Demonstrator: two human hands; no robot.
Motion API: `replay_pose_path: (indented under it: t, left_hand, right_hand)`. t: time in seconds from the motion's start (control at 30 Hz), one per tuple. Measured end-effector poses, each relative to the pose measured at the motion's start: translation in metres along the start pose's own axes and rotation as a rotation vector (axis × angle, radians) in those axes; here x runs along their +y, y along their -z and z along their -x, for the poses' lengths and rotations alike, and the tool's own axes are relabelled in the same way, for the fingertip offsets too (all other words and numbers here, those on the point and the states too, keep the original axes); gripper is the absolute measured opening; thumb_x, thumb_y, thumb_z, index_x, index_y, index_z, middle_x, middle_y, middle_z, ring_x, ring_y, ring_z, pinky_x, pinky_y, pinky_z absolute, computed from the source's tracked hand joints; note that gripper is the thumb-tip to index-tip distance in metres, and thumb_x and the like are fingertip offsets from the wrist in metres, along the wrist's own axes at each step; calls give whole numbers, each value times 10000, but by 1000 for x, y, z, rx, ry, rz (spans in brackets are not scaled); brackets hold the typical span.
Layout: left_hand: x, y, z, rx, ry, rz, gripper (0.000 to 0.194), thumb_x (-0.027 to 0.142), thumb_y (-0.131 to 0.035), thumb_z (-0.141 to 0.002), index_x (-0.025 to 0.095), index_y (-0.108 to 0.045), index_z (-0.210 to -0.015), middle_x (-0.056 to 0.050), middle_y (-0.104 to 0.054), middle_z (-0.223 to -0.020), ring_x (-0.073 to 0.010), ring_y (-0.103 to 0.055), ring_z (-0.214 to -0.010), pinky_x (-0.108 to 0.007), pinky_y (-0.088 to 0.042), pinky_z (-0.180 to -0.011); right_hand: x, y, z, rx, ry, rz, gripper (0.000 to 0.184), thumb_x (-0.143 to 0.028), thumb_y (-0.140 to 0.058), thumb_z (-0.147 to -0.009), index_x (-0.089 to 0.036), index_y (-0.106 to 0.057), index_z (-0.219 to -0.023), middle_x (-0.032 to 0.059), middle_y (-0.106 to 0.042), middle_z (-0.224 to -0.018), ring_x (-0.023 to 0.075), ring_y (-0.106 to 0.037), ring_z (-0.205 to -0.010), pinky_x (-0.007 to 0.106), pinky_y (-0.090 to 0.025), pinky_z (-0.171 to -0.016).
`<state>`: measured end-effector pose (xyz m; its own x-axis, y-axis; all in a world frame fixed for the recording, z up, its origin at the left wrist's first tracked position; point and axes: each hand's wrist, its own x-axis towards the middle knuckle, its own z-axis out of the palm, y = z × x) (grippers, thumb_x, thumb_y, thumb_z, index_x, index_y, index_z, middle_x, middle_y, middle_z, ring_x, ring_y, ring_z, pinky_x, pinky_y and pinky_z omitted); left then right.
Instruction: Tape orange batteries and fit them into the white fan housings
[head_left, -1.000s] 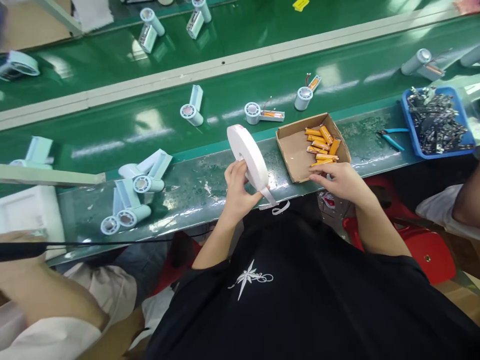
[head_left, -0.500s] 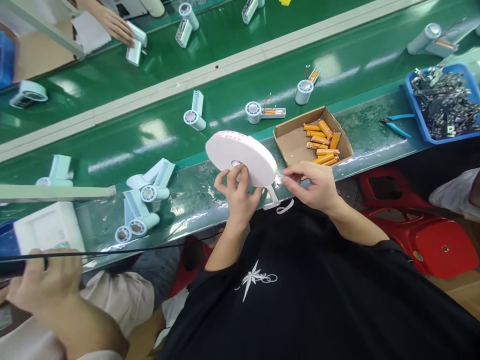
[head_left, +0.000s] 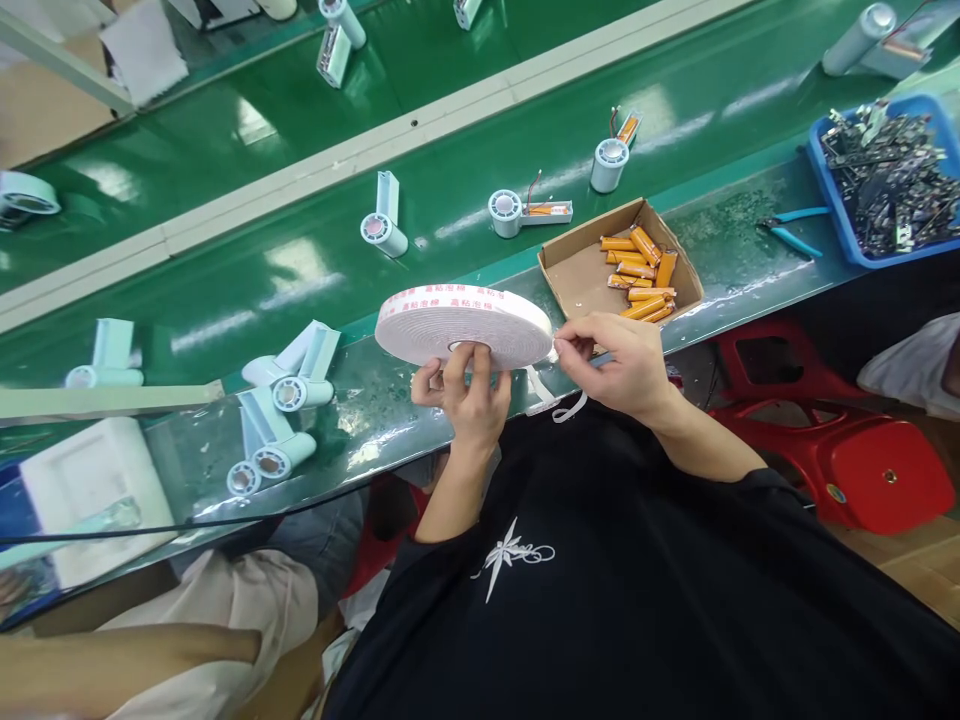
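Observation:
A wide white roll of foam tape [head_left: 465,325] with red printing on its edge is held up over the bench edge. My left hand [head_left: 471,390] grips it from below, some fingers in the core hole. At the roll's right rim, my right hand [head_left: 619,360] pinches the tape there with thumb and forefinger. A loose white strip [head_left: 571,408] curls below, by the black shirt. Right behind my right hand, a cardboard tray [head_left: 574,265] holds several orange battery cells [head_left: 636,270].
Pale blue fan housings [head_left: 384,232] stand on the green conveyor [head_left: 300,240], two of them with orange cells. More housings [head_left: 274,460] lie at left. Blue-handled cutters [head_left: 795,230] and a blue bin [head_left: 825,190] of metal parts are at right. A co-worker's arm [head_left: 135,665] is at lower left.
The roll has tilted flatter and moved left, showing its printed edge. My right hand has closed in on its rim. The co-worker's hand at lower left has moved away.

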<state>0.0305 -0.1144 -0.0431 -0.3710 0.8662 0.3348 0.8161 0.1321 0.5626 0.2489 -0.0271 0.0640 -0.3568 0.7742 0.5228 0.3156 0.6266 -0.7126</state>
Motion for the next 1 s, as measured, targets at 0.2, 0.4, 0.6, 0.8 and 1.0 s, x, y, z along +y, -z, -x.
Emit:
replay_pose_path:
  t: [0.2,0.4,0.6,0.8,1.0]
  left_hand:
    - [-6,-1,3,0,-49,-83,505,283,-777,-840,301,-736,-1343,-189,-700,-1419,-507,-256,-1565,-881,-267,-1186]
    - [-5,-5,5,30,-11,1,464,350,-744,-877,302,-748,-1339,-185,-714,-1403,-496,-314,-1554,-864,-257,-1196]
    - [1,-8,9,228,-175,-133,504,321,-737,-889,331,-700,-1392,-167,-709,-1360,-468,-354,-1496,-826,-305,-1170]
    - [11,-7,11,239,-220,-171,526,284,-741,-902,322,-656,-1420,-170,-683,-1371,-447,-376,-1438,-776,-321,-1169]
    - [18,3,5,-23,-68,-101,569,342,-768,-880,271,-649,-1432,-194,-620,-1496,-480,-347,-1462,-780,-256,-1204]
  right_hand:
    - [0,-1,-1,-8,-19,0,149,-242,-647,-1002,-243,-755,-900,-12,-783,-786,132,-676,-620,264,-600,-659]
    - [2,-3,-1,3,-56,-2,135,-234,-659,-950,-244,-735,-839,-21,-758,-737,129,-648,-589,261,-587,-637]
    - [6,-9,1,49,-180,-167,105,-252,-667,-870,-241,-715,-777,-34,-685,-646,120,-563,-518,262,-537,-564]
    - [5,-21,8,120,-274,-387,141,-309,-673,-893,-234,-690,-774,-15,-688,-681,122,-564,-520,274,-504,-528]
    - [10,-28,13,339,-33,-381,118,-212,-688,-925,-262,-693,-818,-24,-675,-696,143,-589,-568,290,-485,-552]
